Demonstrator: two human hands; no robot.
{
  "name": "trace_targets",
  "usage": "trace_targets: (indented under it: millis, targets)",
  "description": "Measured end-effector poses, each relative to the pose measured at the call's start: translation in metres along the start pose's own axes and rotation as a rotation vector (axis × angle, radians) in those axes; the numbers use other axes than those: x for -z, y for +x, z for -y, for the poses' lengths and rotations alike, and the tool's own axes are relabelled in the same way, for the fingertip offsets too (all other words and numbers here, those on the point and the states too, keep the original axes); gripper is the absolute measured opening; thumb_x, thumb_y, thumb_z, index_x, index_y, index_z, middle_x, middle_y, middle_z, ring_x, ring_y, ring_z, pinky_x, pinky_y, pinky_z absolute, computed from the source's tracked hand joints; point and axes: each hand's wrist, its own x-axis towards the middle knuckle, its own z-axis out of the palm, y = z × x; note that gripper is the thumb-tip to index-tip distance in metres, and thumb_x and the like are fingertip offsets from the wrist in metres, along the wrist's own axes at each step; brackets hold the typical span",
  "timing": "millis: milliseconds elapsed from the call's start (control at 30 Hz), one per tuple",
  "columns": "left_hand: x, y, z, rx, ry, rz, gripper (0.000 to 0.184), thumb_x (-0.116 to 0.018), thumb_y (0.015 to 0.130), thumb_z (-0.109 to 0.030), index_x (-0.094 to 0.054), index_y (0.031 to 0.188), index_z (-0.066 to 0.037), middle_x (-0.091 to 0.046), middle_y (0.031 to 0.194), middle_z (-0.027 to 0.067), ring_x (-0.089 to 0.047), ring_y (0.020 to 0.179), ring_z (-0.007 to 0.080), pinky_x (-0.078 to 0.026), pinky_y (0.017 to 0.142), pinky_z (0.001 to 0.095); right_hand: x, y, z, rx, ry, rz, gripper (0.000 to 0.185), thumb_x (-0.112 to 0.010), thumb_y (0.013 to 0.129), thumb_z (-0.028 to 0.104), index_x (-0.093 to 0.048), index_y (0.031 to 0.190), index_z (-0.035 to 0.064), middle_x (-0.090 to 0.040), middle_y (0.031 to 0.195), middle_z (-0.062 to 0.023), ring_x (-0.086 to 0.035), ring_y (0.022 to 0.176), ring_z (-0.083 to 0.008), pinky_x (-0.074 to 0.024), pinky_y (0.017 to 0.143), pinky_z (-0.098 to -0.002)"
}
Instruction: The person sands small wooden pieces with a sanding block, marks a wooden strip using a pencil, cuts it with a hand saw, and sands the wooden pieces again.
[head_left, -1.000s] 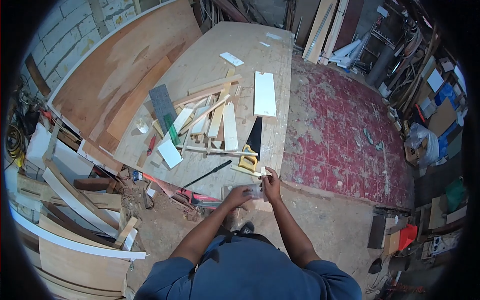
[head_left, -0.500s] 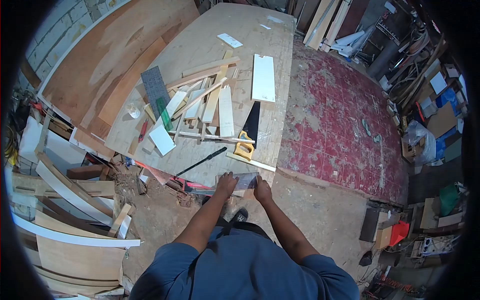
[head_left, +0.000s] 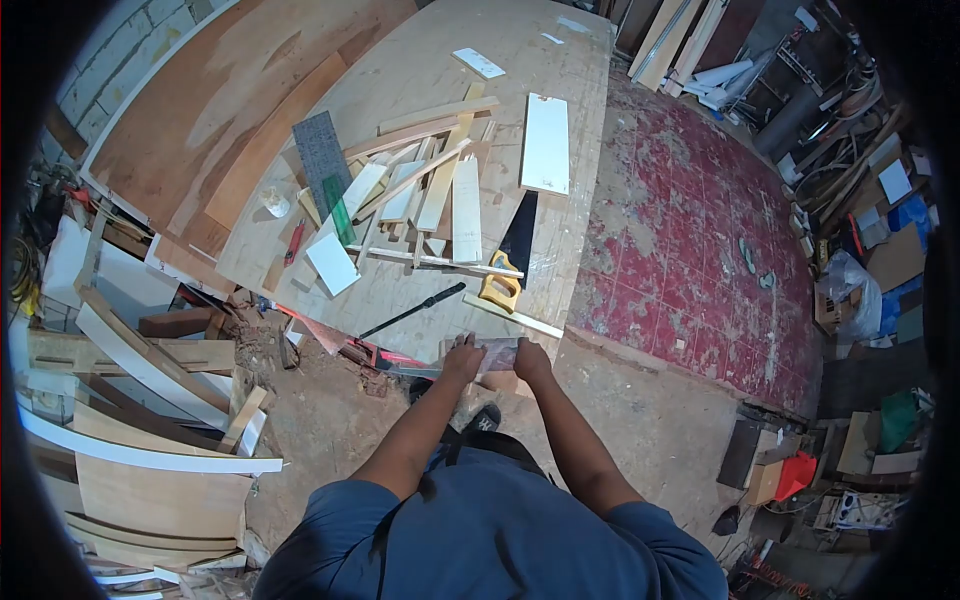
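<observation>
A flat rectangular piece (head_left: 499,353), greyish brown and somewhat shiny, is held at the table's near edge; I cannot make out its material. My left hand (head_left: 463,360) lies over its left part with the fingers curled on it. At the right end, my right hand (head_left: 532,362) grips the piece by its edge. Just beyond my hands is a narrow pale wood strip (head_left: 514,315). Past the strip lies a handsaw with a yellow handle (head_left: 501,286), its dark blade partly under a white board (head_left: 546,145). A thin black bar (head_left: 413,308) rests left of the saw.
Offcuts and strips (head_left: 430,190) are piled mid-table, with a green strip (head_left: 338,210) and a red-handled tool (head_left: 294,242) on their left. Curved boards (head_left: 150,370) stack on the floor at left. Red worn flooring (head_left: 690,240) lies right of the table (head_left: 400,55).
The held piece has tilted, and its surface now looks browner. My left hand sits slightly farther right. The whole view has shifted a little, moving the table's contents rightward and up.
</observation>
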Motion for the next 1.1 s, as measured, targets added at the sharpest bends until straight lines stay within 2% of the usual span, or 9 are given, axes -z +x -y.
trace_targets:
  millis: [67,133,200,233,333,433,667,900,1100]
  targets:
    - [-0.002,0.004,0.003,-0.006,0.016,0.025,0.040,-0.038,0.097,-0.033,-0.061,0.118,-0.009,-0.035,0.145,0.0166,-0.036,0.130,0.0395,-0.036,0.106,0.0436,0.006,0.010,0.005,-0.051,-0.046,0.209,0.020,-0.051,0.082,0.006,-0.063,0.097,0.0005,-0.065,0.099,-0.0262,-0.064,0.095,-0.0372,-0.0530,0.078,-0.0453]
    - [0.000,0.004,0.002,0.002,-0.018,0.016,0.038,-0.039,0.096,-0.033,-0.063,0.116,-0.010,-0.036,0.145,0.0168,-0.037,0.130,0.0392,-0.036,0.106,0.0438,-0.001,0.020,0.001,-0.057,-0.062,0.168,0.019,-0.053,0.080,0.006,-0.067,0.091,0.0000,-0.067,0.097,-0.0228,-0.067,0.089,-0.0345,-0.0540,0.076,-0.0448]
    - [0.002,0.003,0.001,0.014,-0.051,0.003,0.037,-0.040,0.096,-0.033,-0.064,0.114,-0.011,-0.037,0.144,0.0169,-0.038,0.129,0.0388,-0.037,0.105,0.0440,-0.023,0.042,-0.016,-0.152,-0.025,0.876,0.018,-0.058,0.076,0.004,-0.065,0.091,-0.0025,-0.068,0.087,-0.0205,-0.069,0.072,-0.0317,-0.0562,0.061,-0.0445]
    - [0.000,0.002,0.001,0.007,-0.033,0.012,0.037,-0.041,0.095,-0.033,-0.064,0.113,-0.011,-0.038,0.143,0.0170,-0.038,0.129,0.0384,-0.037,0.105,0.0440,-0.028,0.033,-0.021,-0.193,-0.038,0.859,0.022,-0.061,0.075,0.009,-0.066,0.093,-0.0020,-0.069,0.089,-0.0191,-0.069,0.073,-0.0330,-0.0560,0.064,-0.0439]
    - [0.007,0.006,0.002,0.002,-0.025,-0.016,0.036,-0.041,0.095,-0.033,-0.065,0.112,-0.012,-0.040,0.142,0.0172,-0.039,0.129,0.0380,-0.037,0.104,0.0439,-0.031,-0.013,-0.017,0.088,-0.104,0.230,0.027,-0.056,0.075,0.011,-0.062,0.097,-0.0027,-0.067,0.087,-0.0235,-0.066,0.077,-0.0398,-0.0546,0.071,-0.0451]
    - [0.004,0.000,0.001,0.012,-0.048,-0.012,0.036,-0.041,0.095,-0.032,-0.066,0.110,-0.012,-0.041,0.141,0.0173,-0.039,0.129,0.0381,-0.038,0.104,0.0436,-0.017,-0.040,-0.008,-0.079,0.043,0.104,0.035,-0.054,0.075,0.010,-0.054,0.108,-0.0023,-0.065,0.088,-0.0270,-0.065,0.083,-0.0407,-0.0531,0.075,-0.0473]
    - [0.007,0.001,-0.002,0.011,-0.025,-0.009,0.037,-0.038,0.097,-0.032,-0.066,0.108,-0.011,-0.041,0.141,0.0170,-0.040,0.128,0.0384,-0.037,0.105,0.0438,0.009,-0.030,0.008,-0.052,-0.015,0.189,0.034,-0.052,0.080,0.012,-0.047,0.111,0.0005,-0.063,0.096,-0.0293,-0.064,0.090,-0.0421,-0.0519,0.078,-0.0487]
    - [0.002,0.001,0.002,-0.021,0.020,-0.052,0.036,-0.038,0.097,-0.030,-0.067,0.106,-0.011,-0.040,0.141,0.0200,-0.044,0.123,0.0410,-0.042,0.100,0.0435,-0.007,-0.017,0.007,0.019,0.019,-0.105,0.028,-0.048,0.082,0.006,-0.048,0.110,0.0014,-0.064,0.096,-0.0266,-0.064,0.090,-0.0414,-0.0531,0.076,-0.0480]
    - [-0.012,0.009,0.004,0.032,-0.064,-0.101,0.034,-0.039,0.097,-0.028,-0.066,0.107,-0.010,-0.042,0.140,0.0185,-0.045,0.122,0.0401,-0.042,0.100,0.0428,-0.012,-0.001,-0.014,-0.037,-0.021,0.197,0.030,-0.054,0.077,0.004,-0.054,0.107,-0.0003,-0.065,0.089,-0.0269,-0.066,0.080,-0.0412,-0.0543,0.069,-0.0472]
